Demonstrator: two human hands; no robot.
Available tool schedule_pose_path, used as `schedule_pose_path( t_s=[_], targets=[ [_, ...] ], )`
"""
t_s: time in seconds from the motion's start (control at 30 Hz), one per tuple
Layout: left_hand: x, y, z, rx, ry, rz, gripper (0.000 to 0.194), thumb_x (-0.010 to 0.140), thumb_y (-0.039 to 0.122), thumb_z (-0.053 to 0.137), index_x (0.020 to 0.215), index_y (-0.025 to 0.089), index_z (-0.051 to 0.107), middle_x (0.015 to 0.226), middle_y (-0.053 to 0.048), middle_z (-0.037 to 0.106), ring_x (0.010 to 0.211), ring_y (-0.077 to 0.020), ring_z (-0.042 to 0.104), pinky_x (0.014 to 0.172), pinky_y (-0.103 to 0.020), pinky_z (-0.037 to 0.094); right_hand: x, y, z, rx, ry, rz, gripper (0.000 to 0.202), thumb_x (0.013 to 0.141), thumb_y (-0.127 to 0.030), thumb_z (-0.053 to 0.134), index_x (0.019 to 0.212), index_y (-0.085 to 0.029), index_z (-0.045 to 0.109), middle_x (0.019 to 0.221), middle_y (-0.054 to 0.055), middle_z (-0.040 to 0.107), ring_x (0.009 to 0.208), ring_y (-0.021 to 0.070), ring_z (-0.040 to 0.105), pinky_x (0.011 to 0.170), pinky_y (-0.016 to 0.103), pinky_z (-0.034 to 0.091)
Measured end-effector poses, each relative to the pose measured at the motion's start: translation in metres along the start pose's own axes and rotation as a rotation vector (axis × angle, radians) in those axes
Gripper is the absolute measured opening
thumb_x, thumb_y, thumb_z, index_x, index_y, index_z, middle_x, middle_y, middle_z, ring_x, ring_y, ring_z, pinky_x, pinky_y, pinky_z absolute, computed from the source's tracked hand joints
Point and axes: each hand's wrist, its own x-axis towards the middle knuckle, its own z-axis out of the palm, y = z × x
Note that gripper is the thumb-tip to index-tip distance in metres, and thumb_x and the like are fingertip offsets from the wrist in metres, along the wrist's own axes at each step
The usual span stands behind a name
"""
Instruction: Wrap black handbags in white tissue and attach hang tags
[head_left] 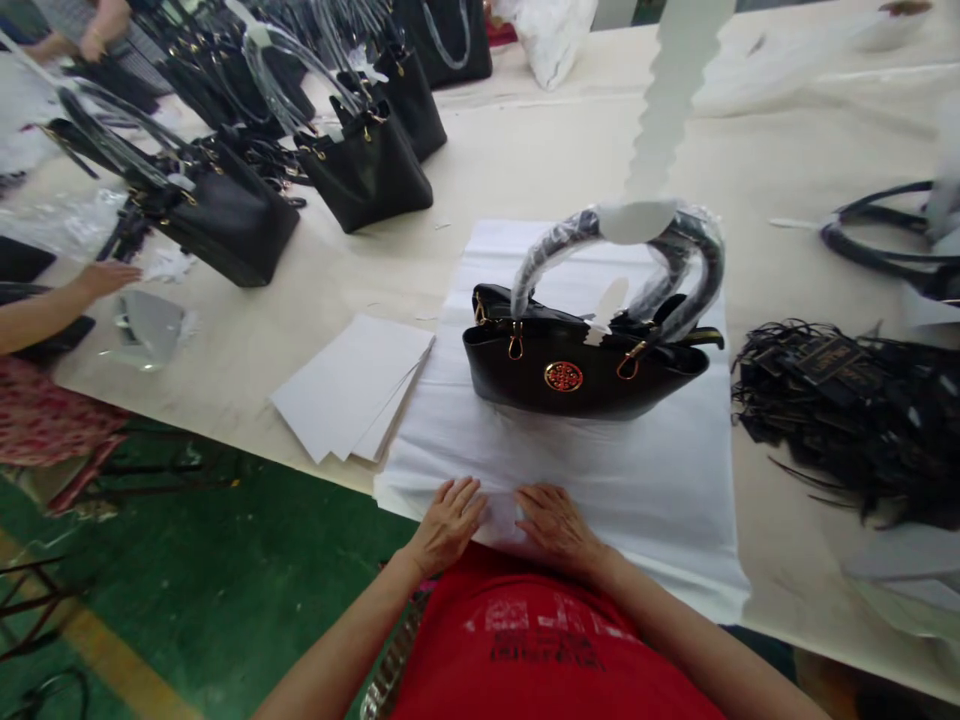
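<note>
My left hand (448,527) lies flat on the near edge of a large white sheet (660,490), fingers stretched out. A short way to its right, my right hand (556,527) rests on the same sheet, its fingers pointing inward and slightly bent. Neither hand holds anything. Beyond them a black handbag (517,385) with a round gold-and-red emblem stands upright on the sheet. Clear plastic wraps its raised handles (547,245), and a white tag sits at the handles' top. A stack of white paper (352,385) lies to the left of the sheet.
Black tags with cords (847,390) lie heaped at the right. Several black handbags (367,165) stand at the back left. A co-worker's hand (109,278) reaches in from the left, beside clear plastic (150,325). The table's near edge borders the green floor (262,560).
</note>
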Motion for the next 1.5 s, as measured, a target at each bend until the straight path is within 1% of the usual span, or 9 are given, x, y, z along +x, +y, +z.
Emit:
schedule_pose_path(
  t_s=[0.2,0.5,0.6,0.7,0.87,1.0,1.17,1.33,1.5],
  targets=[
    [0.012,-0.012,0.012,0.054,-0.069,0.107,0.031,0.085,0.013,0.048,0.114,0.018,0.055,0.126,-0.011,0.054,0.12,-0.0259,0.045,0.102,-0.045,0.034,0.005,0.0,-0.005,0.03,-0.047,0.054,0.033,0.088,-0.026,0.048,0.119,-0.016,0.053,0.117,0.01,0.058,0.105,0.022,0.05,0.092,0.036,0.038],
    [0.03,-0.019,0.001,0.026,-0.121,0.116,0.025,0.085,0.009,0.046,0.106,0.014,0.058,0.115,-0.01,0.059,0.109,-0.0216,0.051,0.09,-0.036,0.042,0.009,-0.004,-0.016,-0.012,-0.045,0.049,0.031,0.086,-0.025,0.05,0.116,-0.018,0.055,0.116,0.01,0.057,0.103,0.0228,0.051,0.088,0.037,0.04],
    [0.023,-0.016,-0.002,0.017,-0.094,0.122,0.029,0.085,0.023,0.051,0.112,0.013,0.056,0.127,-0.015,0.052,0.122,-0.0268,0.042,0.099,-0.044,0.035,0.009,-0.004,-0.015,-0.039,-0.03,0.048,0.033,0.086,-0.023,0.049,0.118,-0.018,0.053,0.116,0.011,0.056,0.102,0.0231,0.051,0.088,0.038,0.041],
    [0.013,-0.011,0.0,-0.009,-0.102,0.173,0.047,0.082,0.041,0.055,0.118,0.012,0.052,0.132,-0.018,0.047,0.126,-0.0305,0.037,0.102,-0.048,0.031,0.01,-0.002,-0.012,-0.039,-0.024,0.072,0.033,0.087,-0.023,0.047,0.119,-0.017,0.052,0.115,0.011,0.056,0.101,0.0228,0.051,0.086,0.037,0.042],
    [0.013,-0.003,0.009,0.002,-0.09,0.168,0.037,0.086,0.03,0.05,0.119,0.014,0.051,0.126,-0.013,0.054,0.12,-0.0269,0.045,0.101,-0.045,0.033,0.013,0.002,-0.012,-0.014,-0.027,0.071,0.032,0.087,-0.022,0.047,0.117,-0.015,0.053,0.111,0.011,0.056,0.099,0.0222,0.05,0.087,0.037,0.043],
    [0.02,-0.004,0.009,-0.006,-0.105,0.207,0.034,0.084,0.031,0.055,0.114,0.016,0.053,0.122,-0.013,0.055,0.117,-0.0262,0.046,0.097,-0.041,0.037,0.016,0.006,-0.014,0.036,-0.027,0.065,0.029,0.087,-0.021,0.048,0.114,-0.015,0.055,0.107,0.011,0.056,0.097,0.0209,0.051,0.087,0.036,0.045],
    [0.026,-0.007,0.003,-0.028,-0.108,0.223,0.022,0.086,0.024,0.052,0.107,0.018,0.057,0.117,-0.009,0.057,0.112,-0.024,0.049,0.091,-0.037,0.039,0.02,0.011,-0.012,0.089,-0.021,0.067,0.025,0.088,-0.023,0.046,0.108,-0.017,0.06,0.103,0.01,0.058,0.095,0.0198,0.053,0.085,0.034,0.045],
    [0.041,-0.003,-0.011,-0.062,-0.131,0.146,0.011,0.086,0.017,0.049,0.084,0.017,0.059,0.099,-0.006,0.063,0.094,-0.0199,0.055,0.078,-0.032,0.042,0.022,0.004,-0.026,0.145,-0.06,0.139,0.029,0.089,-0.03,0.044,0.108,-0.015,0.06,0.105,0.01,0.061,0.096,0.0199,0.055,0.086,0.033,0.044],
    [0.062,0.003,-0.033,-0.056,-0.054,0.11,0.022,0.091,0.02,0.04,0.075,0.017,0.053,0.069,-0.002,0.06,0.069,-0.0158,0.055,0.068,-0.03,0.04,0.006,-0.022,-0.053,0.059,-0.001,0.194,0.061,0.072,-0.047,0.062,0.123,-0.016,0.05,0.115,0.013,0.058,0.102,0.0278,0.053,0.087,0.041,0.042]
  ],
)
